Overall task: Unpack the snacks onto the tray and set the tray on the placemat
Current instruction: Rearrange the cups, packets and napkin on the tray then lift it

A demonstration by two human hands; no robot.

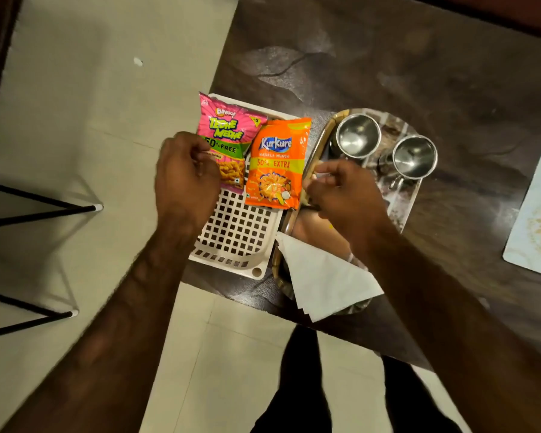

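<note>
Two snack packets lie in a white slotted plastic basket [235, 235] at the table's left edge. They are a pink Bingo packet [228, 129] and an orange Kurkure packet [275, 164]. My left hand [185, 176] covers the pink packet's lower left corner, with its fingers curled onto the edge. My right hand [344, 195] hovers over the tray's left rim beside the orange packet, fingertips pinched together. What they pinch is unclear. The patterned tray [409, 201] sits right of the basket. A pale placemat [537, 220] lies at the far right.
Two steel cups [358, 135] [414, 156] stand on the tray's far end. A folded white napkin [322, 282] lies on its near end, overhanging the table edge. The dark tabletop [388, 57] extends beyond. Black metal legs [38, 210] stand on the floor at left.
</note>
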